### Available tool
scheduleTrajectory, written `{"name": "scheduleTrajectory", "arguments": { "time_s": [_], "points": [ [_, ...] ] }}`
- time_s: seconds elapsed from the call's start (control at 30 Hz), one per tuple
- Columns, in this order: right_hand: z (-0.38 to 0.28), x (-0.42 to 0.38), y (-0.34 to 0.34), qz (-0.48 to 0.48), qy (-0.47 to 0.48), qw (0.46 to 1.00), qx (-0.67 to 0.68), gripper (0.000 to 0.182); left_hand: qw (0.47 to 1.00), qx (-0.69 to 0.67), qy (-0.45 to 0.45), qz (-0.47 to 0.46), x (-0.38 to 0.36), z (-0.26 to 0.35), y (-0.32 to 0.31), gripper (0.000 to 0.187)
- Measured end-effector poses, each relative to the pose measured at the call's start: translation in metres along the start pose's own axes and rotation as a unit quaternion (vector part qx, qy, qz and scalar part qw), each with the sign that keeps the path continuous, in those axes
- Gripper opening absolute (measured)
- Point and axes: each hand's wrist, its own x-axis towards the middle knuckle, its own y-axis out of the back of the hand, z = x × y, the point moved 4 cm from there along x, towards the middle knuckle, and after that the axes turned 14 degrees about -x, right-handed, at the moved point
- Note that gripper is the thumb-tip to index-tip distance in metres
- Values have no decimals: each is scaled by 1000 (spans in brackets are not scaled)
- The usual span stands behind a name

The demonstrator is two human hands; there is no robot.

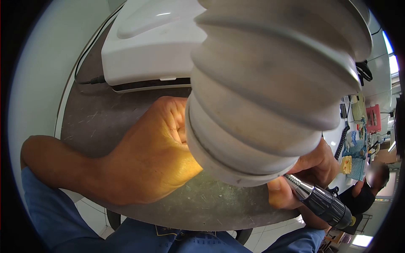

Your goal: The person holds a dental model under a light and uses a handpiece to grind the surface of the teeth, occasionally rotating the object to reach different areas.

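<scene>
A black and silver rotary handpiece (325,205) slants through my right hand (315,163). Thumb and fingers close around its metal front end, and its tip is hidden. My left hand (154,158) is curled over the dark work table, lit yellow on its thumb side. Its fingertips, and whatever they may pinch, are behind a big ribbed grey-white lamp shade (261,84). This shade hangs between my head and both hands and covers the spot where they meet.
A white machine with a rounded lid (156,55) stands at the back of the dark table (97,114), its black cable running left. To the far right are a blue basket (357,162), a pink container (373,118) and another person (358,198).
</scene>
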Motion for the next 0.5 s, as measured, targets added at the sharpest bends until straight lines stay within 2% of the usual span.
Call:
{"name": "scheduleTrajectory", "arguments": {
  "time_s": [0.07,0.13,0.37,0.47,0.5],
  "points": [
    [0,0,0,4,4,1000,-5,30,999,-24,-16,-33,1,3,-6,30],
    [0,1,-1,7,8,1000,-9,30,999,-31,1,26,-3,5,-9,29],
    [0,0,-4,30,14,999,-5,30,998,-6,28,48,-5,7,-10,28],
    [0,1,-4,44,20,999,-5,29,998,-60,-10,30,1,18,-16,28],
    [0,1,-4,44,26,999,-6,29,996,-29,70,47,0,33,-19,27]
  ]
}}
